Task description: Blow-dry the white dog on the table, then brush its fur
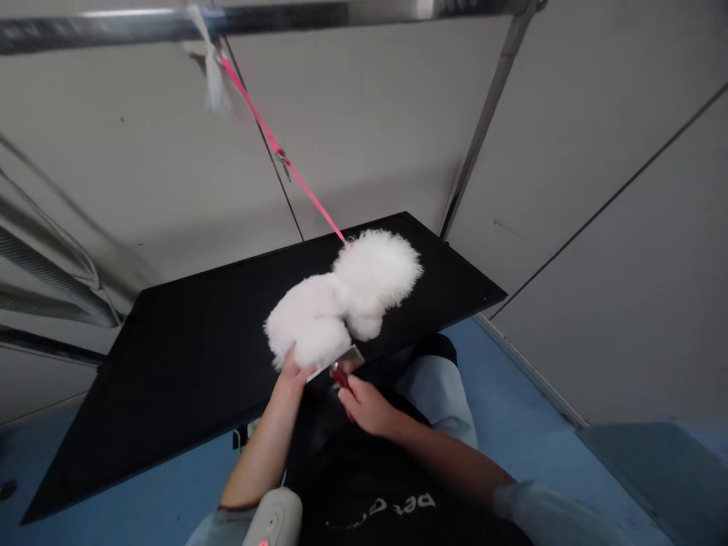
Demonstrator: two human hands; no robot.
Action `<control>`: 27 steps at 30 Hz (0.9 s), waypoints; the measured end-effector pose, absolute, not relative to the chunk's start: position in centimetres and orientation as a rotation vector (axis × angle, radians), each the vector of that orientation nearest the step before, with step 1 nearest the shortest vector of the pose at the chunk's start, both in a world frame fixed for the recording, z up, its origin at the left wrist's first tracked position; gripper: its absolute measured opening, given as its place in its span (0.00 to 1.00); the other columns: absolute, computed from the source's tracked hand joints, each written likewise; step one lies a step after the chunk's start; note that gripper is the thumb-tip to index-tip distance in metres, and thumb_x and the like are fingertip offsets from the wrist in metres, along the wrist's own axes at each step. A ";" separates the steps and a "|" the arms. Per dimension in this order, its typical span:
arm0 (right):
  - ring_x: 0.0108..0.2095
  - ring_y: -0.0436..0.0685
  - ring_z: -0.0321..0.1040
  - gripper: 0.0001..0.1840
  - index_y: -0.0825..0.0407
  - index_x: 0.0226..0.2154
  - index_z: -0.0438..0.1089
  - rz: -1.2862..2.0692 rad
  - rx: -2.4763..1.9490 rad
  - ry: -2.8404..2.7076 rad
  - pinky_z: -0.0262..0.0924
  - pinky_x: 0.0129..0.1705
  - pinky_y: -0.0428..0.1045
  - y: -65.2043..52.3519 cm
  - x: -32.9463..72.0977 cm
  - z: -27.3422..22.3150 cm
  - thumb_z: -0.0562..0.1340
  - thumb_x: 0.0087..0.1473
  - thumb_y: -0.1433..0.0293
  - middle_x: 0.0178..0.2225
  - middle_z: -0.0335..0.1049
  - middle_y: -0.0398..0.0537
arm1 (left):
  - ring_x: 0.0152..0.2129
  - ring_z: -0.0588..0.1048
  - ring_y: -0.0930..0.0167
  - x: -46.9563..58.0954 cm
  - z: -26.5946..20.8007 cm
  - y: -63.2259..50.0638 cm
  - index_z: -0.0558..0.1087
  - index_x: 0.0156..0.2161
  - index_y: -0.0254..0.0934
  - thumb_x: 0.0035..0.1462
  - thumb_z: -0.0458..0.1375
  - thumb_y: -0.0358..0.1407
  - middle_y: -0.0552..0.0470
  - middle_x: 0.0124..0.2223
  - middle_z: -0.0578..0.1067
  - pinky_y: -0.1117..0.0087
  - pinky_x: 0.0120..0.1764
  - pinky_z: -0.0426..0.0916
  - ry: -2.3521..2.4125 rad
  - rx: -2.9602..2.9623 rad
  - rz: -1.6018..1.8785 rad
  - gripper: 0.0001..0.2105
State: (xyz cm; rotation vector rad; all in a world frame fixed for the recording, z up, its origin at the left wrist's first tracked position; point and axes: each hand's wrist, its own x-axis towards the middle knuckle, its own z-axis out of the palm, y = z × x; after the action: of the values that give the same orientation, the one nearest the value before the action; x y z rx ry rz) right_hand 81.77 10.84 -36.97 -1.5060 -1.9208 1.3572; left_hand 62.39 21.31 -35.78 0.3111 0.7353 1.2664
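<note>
A fluffy white dog [307,303] lies or crouches on the black grooming table [187,364], its round head [378,269] toward the right. My left hand [293,370] is at the near hind leg [321,341], its fingers partly sunk in the fur and closed around it. My right hand [364,402] grips the red handle of a slicker brush [346,365]. The brush's wide, flat head is tilted beside the leg, just in front of my left fingertips; whether its pins touch the fur is not clear.
A pink leash [258,117] runs from the dog's neck up to a metal bar [353,17], where a white strip [210,68] is tied. Ribbed hoses [51,273] lie at left. Pale wall panels stand behind; a white device [274,519] hangs before my chest.
</note>
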 end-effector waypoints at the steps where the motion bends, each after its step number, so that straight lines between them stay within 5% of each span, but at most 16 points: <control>1: 0.33 0.56 0.73 0.13 0.53 0.39 0.69 1.296 -1.536 -1.925 0.59 0.37 0.48 11.0 81.9 -36.8 0.53 0.67 0.65 0.32 0.77 0.50 | 0.39 0.82 0.65 62.7 -35.7 21.2 0.79 0.35 0.35 0.68 0.43 0.33 0.47 0.32 0.83 0.65 0.54 0.71 0.775 0.257 1.277 0.21; 7: 0.34 0.58 0.74 0.13 0.54 0.33 0.71 1.330 -1.595 -2.090 0.56 0.35 0.48 9.9 82.6 -36.7 0.54 0.65 0.67 0.35 0.78 0.55 | 0.37 0.82 0.67 64.2 -35.3 20.5 0.79 0.40 0.36 0.67 0.43 0.28 0.49 0.36 0.83 0.68 0.50 0.74 0.848 0.125 1.309 0.20; 13: 0.36 0.59 0.74 0.14 0.55 0.41 0.71 1.191 -1.667 -1.978 0.57 0.38 0.49 10.7 82.3 -36.1 0.53 0.66 0.66 0.37 0.78 0.56 | 0.38 0.82 0.66 64.0 -36.2 20.0 0.79 0.38 0.38 0.67 0.45 0.30 0.50 0.35 0.84 0.65 0.52 0.74 0.841 0.150 1.298 0.18; 19: 0.29 0.54 0.71 0.13 0.52 0.32 0.69 1.399 -1.536 -1.948 0.57 0.33 0.46 10.3 83.0 -36.3 0.54 0.66 0.66 0.28 0.75 0.48 | 0.33 0.82 0.68 64.1 -36.8 19.4 0.79 0.37 0.39 0.63 0.48 0.25 0.51 0.30 0.82 0.69 0.47 0.76 0.845 0.149 1.332 0.17; 27: 0.28 0.55 0.71 0.13 0.52 0.31 0.68 1.387 -1.587 -1.915 0.57 0.33 0.47 11.2 83.1 -35.8 0.53 0.65 0.67 0.27 0.75 0.48 | 0.47 0.80 0.63 64.0 -35.7 19.1 0.80 0.38 0.36 0.65 0.46 0.25 0.51 0.36 0.84 0.65 0.55 0.71 0.878 0.152 1.277 0.18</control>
State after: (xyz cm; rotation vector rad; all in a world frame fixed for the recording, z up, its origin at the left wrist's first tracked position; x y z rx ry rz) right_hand 83.08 11.24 -35.82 -1.5871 -1.9154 1.3871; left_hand 64.03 19.13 -35.72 0.1523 0.8777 1.2774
